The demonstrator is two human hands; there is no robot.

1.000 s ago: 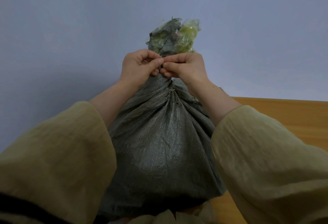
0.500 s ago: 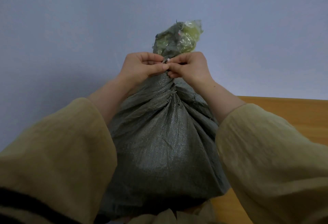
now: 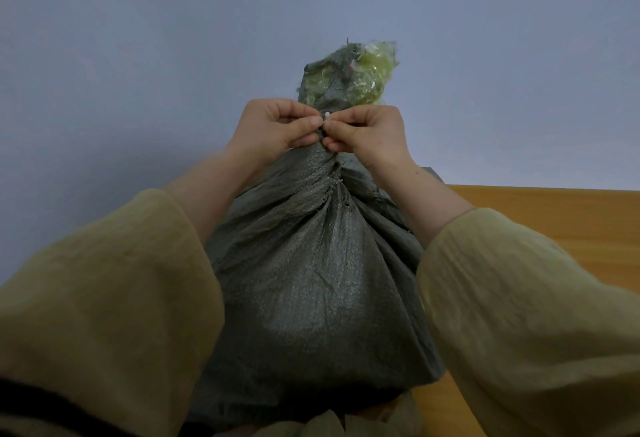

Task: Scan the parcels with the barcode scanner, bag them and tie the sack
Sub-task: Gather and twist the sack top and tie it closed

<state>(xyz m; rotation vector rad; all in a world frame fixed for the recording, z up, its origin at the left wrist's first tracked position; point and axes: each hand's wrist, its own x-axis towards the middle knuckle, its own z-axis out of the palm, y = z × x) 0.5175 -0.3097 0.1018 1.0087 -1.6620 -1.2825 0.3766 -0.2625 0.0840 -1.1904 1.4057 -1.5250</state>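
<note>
Sack (image 3: 311, 281) of grey-green woven fabric, standing upright in the centre of the head view, its body full and its mouth gathered into a narrow, creased neck. Above the neck, a crumpled yellow-green plastic liner (image 3: 370, 80) protrudes from the frayed top. Left hand (image 3: 273, 128) and right hand (image 3: 370, 132) meet at the neck, fingers curled, thumb and forefinger of each pinching a small white piece (image 3: 327, 114) between the touching fingertips; the piece is too small to identify. Loose olive sleeves (image 3: 104, 298) cover both forearms on either side of the sack. Wooden worktop (image 3: 554, 215) extends to the right and shows beneath the sack's lower right corner. Plain pale blue-grey wall (image 3: 138, 56) forms the background.
</note>
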